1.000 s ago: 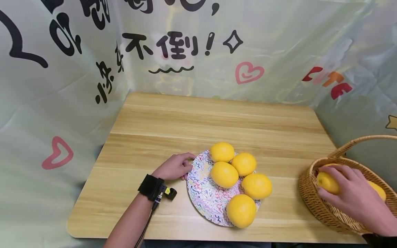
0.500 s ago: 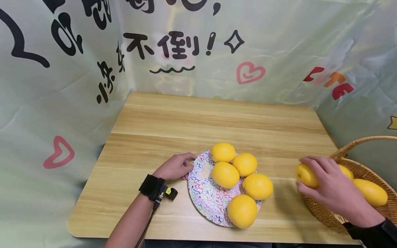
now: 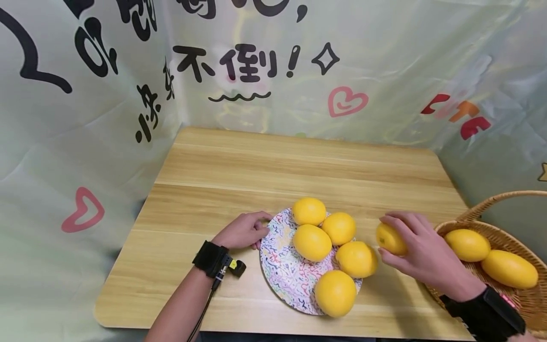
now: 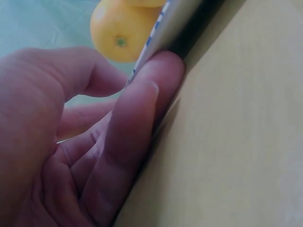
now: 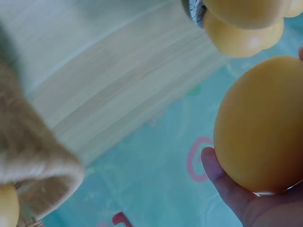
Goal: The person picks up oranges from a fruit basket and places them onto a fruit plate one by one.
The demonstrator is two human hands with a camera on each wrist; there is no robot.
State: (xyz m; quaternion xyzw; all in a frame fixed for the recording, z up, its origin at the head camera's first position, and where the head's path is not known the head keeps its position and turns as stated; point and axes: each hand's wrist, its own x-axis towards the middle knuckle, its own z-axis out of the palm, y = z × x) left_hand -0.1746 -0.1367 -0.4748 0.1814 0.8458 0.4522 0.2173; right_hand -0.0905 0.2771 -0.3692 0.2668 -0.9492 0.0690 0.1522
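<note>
My left hand (image 3: pixel 244 231) is at the left edge of a round patterned plate (image 3: pixel 278 280), pinching its rim. In the left wrist view, fingertips (image 4: pixel 165 71) are under the rim, while another finger lies over it. Several lemons (image 3: pixel 312 242) sit on the right half of the plate. My right hand (image 3: pixel 427 251) grips another lemon (image 3: pixel 391 239) between thumb and fingers, above the table between plate and basket. The right wrist view shows this lemon (image 5: pixel 260 127) up close, with the thumb along its side. Two more lemons (image 3: pixel 510 269) lie in a wicker basket (image 3: pixel 530 308).
The basket stands at the table's right edge, its handle (image 3: pixel 504 195) arching up. The wooden table (image 3: pixel 290 166) reaches back to a printed cloth backdrop (image 3: pixel 299 114) that also covers both sides. The frontmost lemon (image 3: pixel 335 293) overhangs the plate's rim.
My right hand has lifted the lemon out of the basket and carried it left toward the plate. The two lemons left in the basket now show fully. My left hand stays at the plate.
</note>
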